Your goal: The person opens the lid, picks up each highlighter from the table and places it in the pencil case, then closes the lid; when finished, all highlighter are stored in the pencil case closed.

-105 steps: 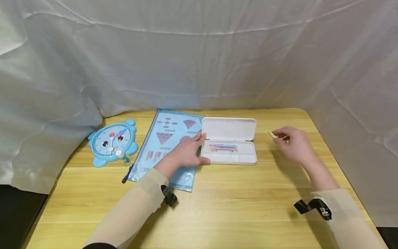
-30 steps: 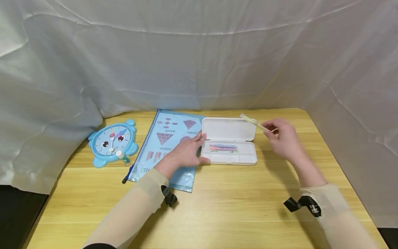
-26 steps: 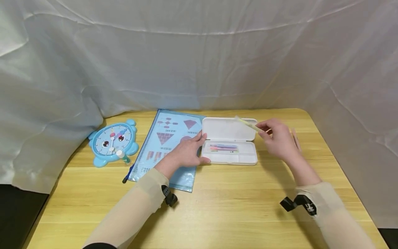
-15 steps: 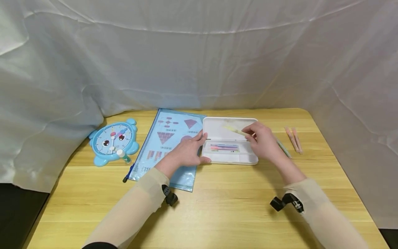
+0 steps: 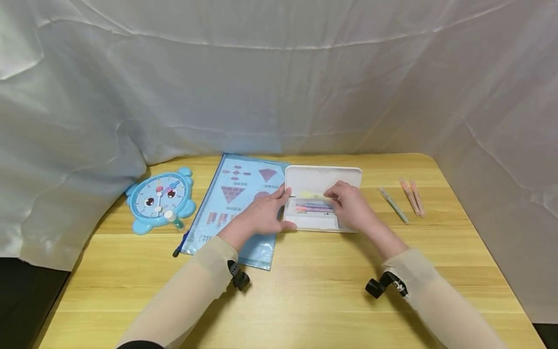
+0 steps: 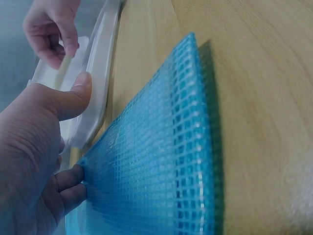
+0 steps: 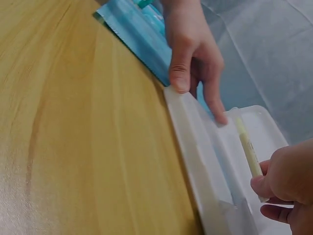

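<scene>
The yellow pen (image 7: 251, 154) is up over the open white box (image 5: 316, 222), near the fold where the lid meets the bottom part. The right hand (image 5: 350, 206) pinches one end of it between the thumb and fingers, and the other end sticks out free. From above the pen is a bit of a blur, so I can't tell if it touches the box.

The left hand (image 5: 263, 211) is at the left end of the box, partly over the blue zip bag (image 5: 257, 254). Its fingers are spread wide and not curled round anything. The thumb is on the front corner.

I think the step in hand is bringing the pen to the box, and it is not let go of yet. The next move calls for tipping the pen level, lining it up with the long side of the box, setting it down gently by the thin bright sticks (image 5: 314, 208) in the back part, and then loosening the pinch. The left hand should keep the box from sliding.

Over to the right, a green pen (image 5: 394, 205) and two pink pens (image 5: 410, 197) lie on the table (image 5: 305, 300).
</scene>
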A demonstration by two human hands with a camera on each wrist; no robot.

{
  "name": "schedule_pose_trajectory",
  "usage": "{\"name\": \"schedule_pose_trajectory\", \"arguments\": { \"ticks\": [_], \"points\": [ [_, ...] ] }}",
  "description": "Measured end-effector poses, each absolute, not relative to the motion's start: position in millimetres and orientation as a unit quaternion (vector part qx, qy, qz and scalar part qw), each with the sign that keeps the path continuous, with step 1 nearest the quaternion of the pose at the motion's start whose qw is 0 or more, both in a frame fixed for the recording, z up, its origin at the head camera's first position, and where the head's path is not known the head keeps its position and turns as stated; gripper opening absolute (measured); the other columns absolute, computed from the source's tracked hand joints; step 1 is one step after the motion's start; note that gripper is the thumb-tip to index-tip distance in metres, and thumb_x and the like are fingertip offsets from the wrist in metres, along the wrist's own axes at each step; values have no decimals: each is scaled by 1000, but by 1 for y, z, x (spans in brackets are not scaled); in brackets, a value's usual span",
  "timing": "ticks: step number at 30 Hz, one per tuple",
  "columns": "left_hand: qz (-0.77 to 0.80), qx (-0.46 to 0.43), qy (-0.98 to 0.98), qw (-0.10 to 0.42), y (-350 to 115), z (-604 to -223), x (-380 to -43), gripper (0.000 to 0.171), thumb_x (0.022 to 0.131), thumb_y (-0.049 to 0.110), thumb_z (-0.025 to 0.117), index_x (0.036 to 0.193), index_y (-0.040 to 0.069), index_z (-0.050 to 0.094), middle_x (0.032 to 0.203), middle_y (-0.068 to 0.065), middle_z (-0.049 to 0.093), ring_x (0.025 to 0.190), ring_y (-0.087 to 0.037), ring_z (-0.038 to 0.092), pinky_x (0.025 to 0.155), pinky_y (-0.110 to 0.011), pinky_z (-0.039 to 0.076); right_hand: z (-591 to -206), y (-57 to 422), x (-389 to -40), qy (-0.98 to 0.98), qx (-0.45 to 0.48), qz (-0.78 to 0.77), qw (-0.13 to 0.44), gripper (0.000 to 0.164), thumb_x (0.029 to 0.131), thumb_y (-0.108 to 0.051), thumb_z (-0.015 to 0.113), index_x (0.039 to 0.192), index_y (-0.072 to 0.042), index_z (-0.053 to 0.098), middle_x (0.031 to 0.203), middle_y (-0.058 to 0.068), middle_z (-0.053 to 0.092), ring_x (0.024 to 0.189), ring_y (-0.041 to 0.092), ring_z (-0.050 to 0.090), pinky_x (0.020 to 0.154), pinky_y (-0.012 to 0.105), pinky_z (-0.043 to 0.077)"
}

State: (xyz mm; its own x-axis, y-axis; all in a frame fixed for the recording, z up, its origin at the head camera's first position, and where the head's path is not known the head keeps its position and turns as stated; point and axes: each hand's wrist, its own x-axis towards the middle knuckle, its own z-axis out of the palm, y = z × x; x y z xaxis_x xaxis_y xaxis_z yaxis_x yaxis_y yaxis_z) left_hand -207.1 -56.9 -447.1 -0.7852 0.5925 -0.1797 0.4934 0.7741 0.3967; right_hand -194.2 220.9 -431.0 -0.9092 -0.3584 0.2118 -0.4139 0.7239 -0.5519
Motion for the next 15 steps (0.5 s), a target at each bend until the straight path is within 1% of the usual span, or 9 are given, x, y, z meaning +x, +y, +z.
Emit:
{"name": "schedule_pose_trajectory", "arguments": {
  "ticks": [4, 8, 11, 15],
  "points": [
    [164, 292, 930, 149, -57, -448, -207, 111, 93, 70, 68, 170, 13, 11, 176, -11, 5, 147, -37, 43, 121, -50, 32, -436, 216, -196, -935, 202, 290, 27, 23, 89, 18, 67, 107, 7, 77, 103, 17, 71, 101, 36, 67, 94, 52, 54],
    [160, 293, 931, 146, -56, -448, -208, 111, 93, 70, 68, 170, 13, 11, 176, -11, 5, 149, -36, 42, 122, -51, 30, -439, 214, -196, -942, 191, 277, 8, 21, 91, 16, 68, 107, 6, 77, 104, 16, 72, 103, 36, 67, 97, 52, 53],
    [160, 292, 931, 146, -56, -448, -208, 112, 93, 70, 69, 170, 13, 11, 176, -11, 5, 149, -36, 41, 122, -50, 30, -441, 213, -196, -944, 190, 271, 11, 20, 91, 15, 68, 106, 6, 77, 102, 16, 72, 102, 37, 66, 97, 53, 52],
    [165, 290, 931, 147, -57, -448, -208, 112, 93, 69, 69, 170, 13, 11, 176, -10, 4, 149, -37, 41, 121, -49, 33, -442, 212, -197, -945, 198, 259, 21, 19, 90, 15, 69, 104, 7, 79, 100, 16, 71, 100, 37, 65, 95, 52, 53]
  ]
}}
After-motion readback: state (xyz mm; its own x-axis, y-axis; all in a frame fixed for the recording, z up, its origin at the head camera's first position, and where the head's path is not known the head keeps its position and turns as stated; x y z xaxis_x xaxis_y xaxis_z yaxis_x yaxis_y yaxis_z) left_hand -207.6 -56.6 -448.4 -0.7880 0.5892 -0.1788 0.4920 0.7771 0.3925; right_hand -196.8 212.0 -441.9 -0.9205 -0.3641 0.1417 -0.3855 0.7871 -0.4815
